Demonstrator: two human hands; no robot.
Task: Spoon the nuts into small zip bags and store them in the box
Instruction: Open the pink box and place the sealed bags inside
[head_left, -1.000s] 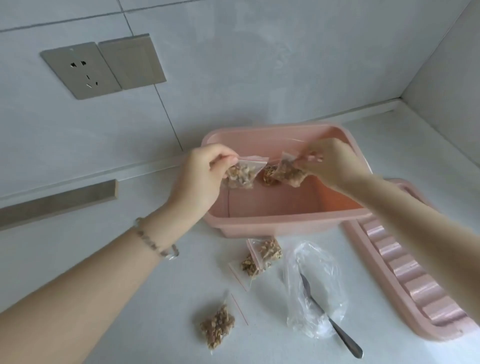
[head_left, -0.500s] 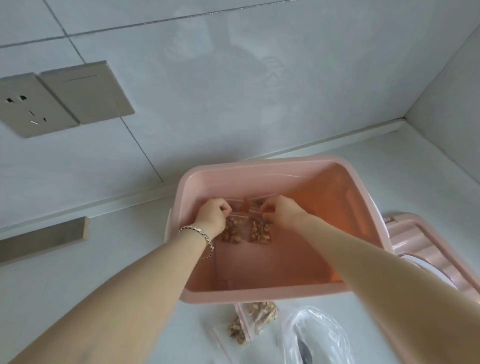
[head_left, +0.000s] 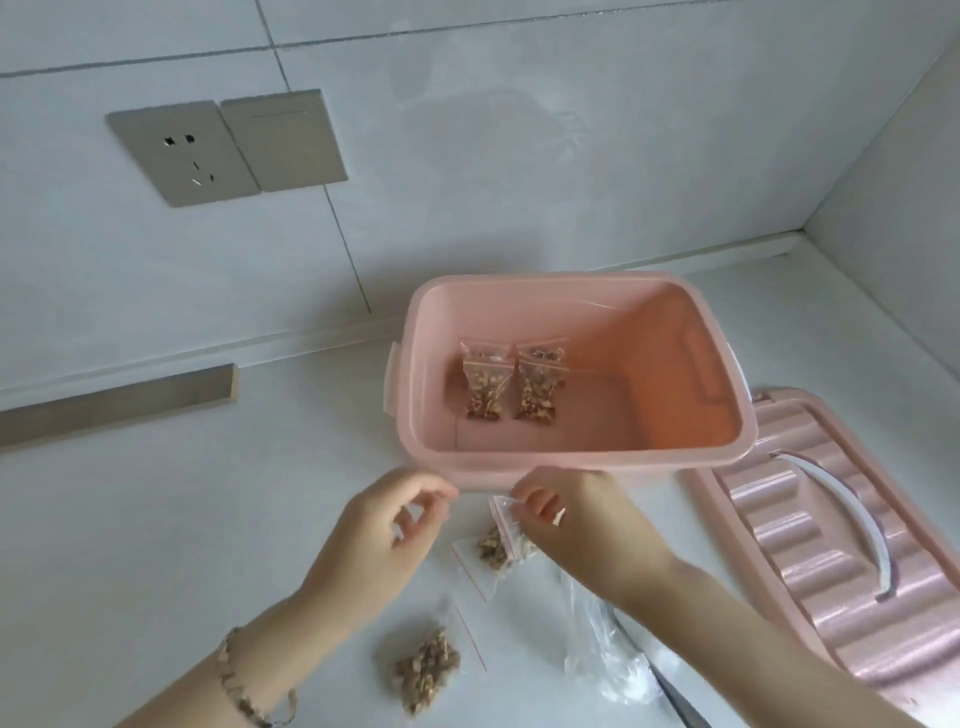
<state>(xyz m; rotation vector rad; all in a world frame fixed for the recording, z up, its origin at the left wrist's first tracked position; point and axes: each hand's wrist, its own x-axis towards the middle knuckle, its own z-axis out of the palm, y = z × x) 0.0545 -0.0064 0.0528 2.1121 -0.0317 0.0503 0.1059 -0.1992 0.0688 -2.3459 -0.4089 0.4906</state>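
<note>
Right hand (head_left: 566, 514) pinches the top edge of a zip bag (head_left: 501, 545) of nuts lying on the counter (head_left: 208, 519), just in front of the box (head_left: 519, 462). Left hand (head_left: 387, 525) hovers beside it, fingers loosely curled, holding nothing.

Step in hand, as judged: storing filled bags. Two stored bags (head_left: 483, 387) lie in the box, and a third bag (head_left: 426, 670) waits nearer on the counter.

Next move: lift the pinched bag over the rim.

Whether a second bag lies beneath it cannot be told. The spoon (head_left: 675, 696) is blurred, partly under clear plastic (head_left: 597, 654) and cut off.

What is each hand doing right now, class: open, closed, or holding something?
Left hand: open, holding nothing.
Right hand: pinching a zip bag of nuts.
</note>
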